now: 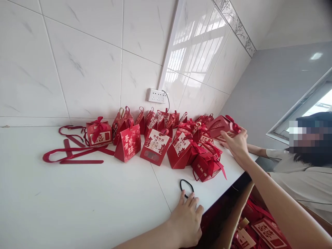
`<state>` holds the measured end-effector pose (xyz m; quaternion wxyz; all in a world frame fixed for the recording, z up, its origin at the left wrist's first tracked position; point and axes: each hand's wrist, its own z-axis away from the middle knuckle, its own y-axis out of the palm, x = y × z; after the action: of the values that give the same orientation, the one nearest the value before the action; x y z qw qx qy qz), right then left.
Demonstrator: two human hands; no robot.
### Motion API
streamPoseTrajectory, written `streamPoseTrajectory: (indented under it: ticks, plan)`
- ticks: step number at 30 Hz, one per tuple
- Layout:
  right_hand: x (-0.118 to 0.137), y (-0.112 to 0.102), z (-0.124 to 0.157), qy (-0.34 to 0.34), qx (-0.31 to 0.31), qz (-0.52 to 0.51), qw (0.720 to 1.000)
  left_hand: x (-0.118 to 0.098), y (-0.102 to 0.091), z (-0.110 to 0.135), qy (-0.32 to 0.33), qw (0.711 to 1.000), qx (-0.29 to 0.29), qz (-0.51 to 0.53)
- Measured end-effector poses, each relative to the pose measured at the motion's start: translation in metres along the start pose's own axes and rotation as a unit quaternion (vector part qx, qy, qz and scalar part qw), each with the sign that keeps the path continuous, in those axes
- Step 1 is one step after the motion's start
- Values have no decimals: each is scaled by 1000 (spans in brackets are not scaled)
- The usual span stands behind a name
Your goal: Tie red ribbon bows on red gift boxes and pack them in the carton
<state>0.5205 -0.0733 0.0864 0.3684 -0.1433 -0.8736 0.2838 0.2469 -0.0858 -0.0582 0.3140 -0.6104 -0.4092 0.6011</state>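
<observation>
The hands are apart. The right hand (239, 144) holds 1 red box (220, 128) up near the far boxes (175, 118). The left hand (187, 219) lies loose on the bench (103, 204), its fingers at a black band (181, 185). Lots of boxes are out, and more sit in the carton (240, 216), so it looks part done. I think 1 tall box (127, 145) says 吾家有囍; the small words are too blurry.

A white table (103, 200) bears red boxes (155, 147); loose red ribbons (81, 162); a black loop (185, 180).
</observation>
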Motion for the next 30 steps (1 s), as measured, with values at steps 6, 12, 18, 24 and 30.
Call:
streamPoseTrajectory:
  ticks: [6,12,18,24,30]
  plan:
    - [-63,-51,14,43,-5,88,995,0,-2,1,-1,1000,-10,-8]
    - [-105,-55,37,104,43,120,986,3,2,1,-1,1000,-15,-6]
    - [-125,-26,61,79,118,117,983,10,11,-4,6,999,-37,-39]
    - [-134,1,72,49,149,104,982,8,6,-2,-2,999,-20,-34]
    - [-142,-18,46,17,210,125,969,19,18,-12,7,998,4,-67]
